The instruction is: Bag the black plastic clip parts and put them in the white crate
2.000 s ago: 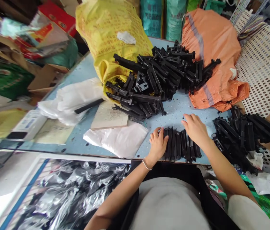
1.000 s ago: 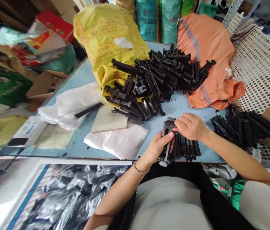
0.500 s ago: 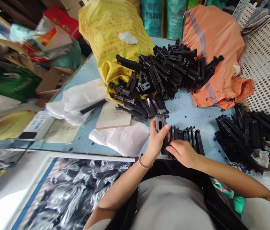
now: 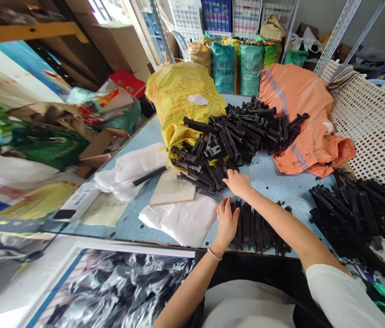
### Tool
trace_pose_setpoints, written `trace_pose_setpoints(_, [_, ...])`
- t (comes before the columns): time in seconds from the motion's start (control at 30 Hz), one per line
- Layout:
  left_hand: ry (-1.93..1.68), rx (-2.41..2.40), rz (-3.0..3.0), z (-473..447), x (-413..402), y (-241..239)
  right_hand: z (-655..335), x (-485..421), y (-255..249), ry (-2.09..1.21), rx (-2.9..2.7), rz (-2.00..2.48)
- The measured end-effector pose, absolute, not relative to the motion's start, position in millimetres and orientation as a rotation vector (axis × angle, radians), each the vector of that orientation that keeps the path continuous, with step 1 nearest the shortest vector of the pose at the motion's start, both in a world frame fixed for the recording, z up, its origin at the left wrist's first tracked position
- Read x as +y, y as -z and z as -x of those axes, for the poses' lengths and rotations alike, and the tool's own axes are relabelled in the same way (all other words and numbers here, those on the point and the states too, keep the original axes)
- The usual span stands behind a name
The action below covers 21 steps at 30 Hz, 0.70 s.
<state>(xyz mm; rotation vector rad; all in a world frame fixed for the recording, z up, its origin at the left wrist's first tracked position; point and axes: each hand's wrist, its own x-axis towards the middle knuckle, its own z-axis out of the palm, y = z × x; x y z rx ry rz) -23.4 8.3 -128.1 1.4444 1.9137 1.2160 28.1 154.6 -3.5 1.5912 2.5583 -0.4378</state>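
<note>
At the near edge of the bench (image 4: pixel 267 177): row of black parts (image 4: pixel 254 230), twelve o'clock close in, twelve being straight out from the person's body. Lined up side by side; the right forearm passes over it and hides some.
Left hand (image 4: pixel 225 223): toward eleven o'clock, at the row's left end. Fingers loosely bent, thumb set apart, fairly wide; no part seen in the grasp.
Right hand (image 4: pixel 238 183): twelve o'clock, farther out, fingertips at the near fringe of the loose pile (image 4: pixel 243 130). Fingers bent; cannot tell whether they pinch anything.
Pile risk: parts lie crossed and tangled. Pulling a low one could, I judge, drag neighbours down or snag the yellow bag (image 4: pixel 185 95) at eleven.
Row risk: a low sweep of the forearm or a nudge from the left hand could skew the row or push ends off the bench, as they lie close to the edge.
Second heap (image 4: pixel 352 209) risk: two o'clock, jumbled; a bumped elbow might spill some.
Look of the parts: long, slim, black, dull sheen, notched ends. One in the pile shows a paler, slotted face.
Around: orange bag (image 4: pixel 301 100) at one; white plastic bag (image 4: pixel 179 218) at ten, touching the flat board (image 4: pixel 170 193).
</note>
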Motion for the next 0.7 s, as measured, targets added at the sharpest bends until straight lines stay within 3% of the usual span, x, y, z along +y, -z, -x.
trace_pose_setpoints(0.43, [-1.405,1.661,-0.969,73,65,106,-38,135,8,0.669,2.524,-1.605])
trace_pose_setpoints(0.6, [-1.407,1.549,-0.838,84,82,89,-67,136,-8,1.003,2.525,-1.579])
trace_pose_setpoints(0.7, [-1.430,1.356,-0.741,73,69,69,-94,111,-13,1.461,2.511,-1.616])
